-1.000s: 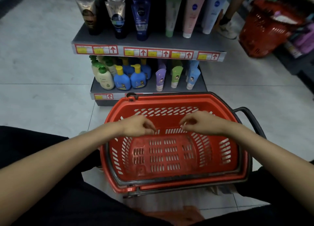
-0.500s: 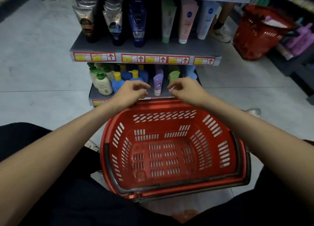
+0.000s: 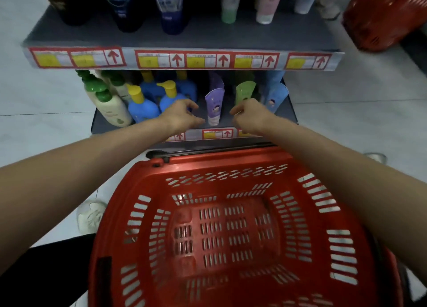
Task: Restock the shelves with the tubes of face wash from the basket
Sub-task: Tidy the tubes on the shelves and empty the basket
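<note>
The red basket (image 3: pixel 233 162) sits below me with nothing inside it. On the lower shelf (image 3: pixel 287 115) stand a purple tube (image 3: pixel 215 102), a green tube (image 3: pixel 245 90) and a blue tube (image 3: pixel 276 96), with more tubes behind them. My left hand (image 3: pixel 181 116) hovers just left of the purple tube, fingers bent, thumb near its cap, holding nothing I can see. Just right of that tube is my right hand (image 3: pixel 250 116), fingertips drawn together in front of the green tube.
Blue pump bottles (image 3: pixel 143 109) and a cream pump bottle (image 3: pixel 113 109) fill the lower shelf's left side. The upper shelf (image 3: pixel 208 35) carries several larger tubes. A second red basket (image 3: pixel 381 18) stands at the far right on the tiled floor.
Both hands have risen out of the basket and reached forward to the lower shelf, ending on either side of the purple tube. My view has moved closer to the shelves.
</note>
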Tool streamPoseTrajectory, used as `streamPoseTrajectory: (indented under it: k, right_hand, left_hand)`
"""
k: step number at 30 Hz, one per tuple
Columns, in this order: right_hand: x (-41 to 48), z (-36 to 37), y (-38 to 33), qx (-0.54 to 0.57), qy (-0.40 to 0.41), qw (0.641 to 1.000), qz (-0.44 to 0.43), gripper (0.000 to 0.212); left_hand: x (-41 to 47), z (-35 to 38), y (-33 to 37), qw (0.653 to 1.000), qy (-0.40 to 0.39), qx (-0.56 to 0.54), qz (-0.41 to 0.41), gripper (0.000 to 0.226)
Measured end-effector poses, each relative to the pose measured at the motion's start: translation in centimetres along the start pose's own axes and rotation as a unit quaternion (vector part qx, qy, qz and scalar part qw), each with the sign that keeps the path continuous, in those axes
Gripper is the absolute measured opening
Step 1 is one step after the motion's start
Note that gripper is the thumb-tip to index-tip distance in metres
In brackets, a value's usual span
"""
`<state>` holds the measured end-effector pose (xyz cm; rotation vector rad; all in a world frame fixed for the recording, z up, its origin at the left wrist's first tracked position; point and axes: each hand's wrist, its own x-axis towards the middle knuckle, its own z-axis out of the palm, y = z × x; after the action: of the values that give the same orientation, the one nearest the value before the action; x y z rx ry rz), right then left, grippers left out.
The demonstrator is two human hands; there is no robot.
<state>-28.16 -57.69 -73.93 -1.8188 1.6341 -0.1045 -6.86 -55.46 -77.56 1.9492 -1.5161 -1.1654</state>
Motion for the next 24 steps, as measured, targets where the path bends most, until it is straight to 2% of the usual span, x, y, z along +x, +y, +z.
streamPoseTrajectory:
  k: [4, 8, 12, 14, 18, 20, 24]
  right_hand:
    - [2.6, 1.0, 0.6, -0.031, -0.052, 0.998, 0.006, 0.035]
    - [3.9, 1.9, 1.4, -0.043, -0.094, 0.995, 0.003, 0.034]
    - [5.1, 2.8, 2.2, -0.041, -0.126, 0.991, 0.021, 0.032]
    - [5.5, 3.1, 2.5, -0.043, -0.137, 0.989, 0.033, 0.034]
    - [6.2, 3.8, 2.7, -0.05, -0.144, 0.987, 0.046, 0.034]
    - [6.3, 4.2, 2.7, -0.049, -0.158, 0.985, 0.052, 0.033]
    - [6.3, 4.8, 2.4, -0.055, -0.177, 0.981, 0.053, 0.036]
  left_hand:
    - [4.0, 2.6, -1.3, 0.999, 0.028, -0.029, -0.019, 0.066]
    - [7.0, 4.2, -1.7, 1.0, 0.001, -0.017, 0.001, 0.045]
    - [9.0, 5.1, -2.0, 0.999, 0.017, 0.029, 0.006, 0.05]
    - [9.6, 5.5, -2.1, 0.998, 0.037, 0.041, 0.012, 0.041]
    - [10.2, 6.3, -2.8, 0.998, 0.022, 0.043, 0.051, 0.025]
    - [10.1, 6.2, -3.1, 0.997, 0.023, 0.051, 0.058, 0.022]
    - [9.4, 4.9, -3.5, 0.998, 0.016, 0.046, 0.028, 0.033]
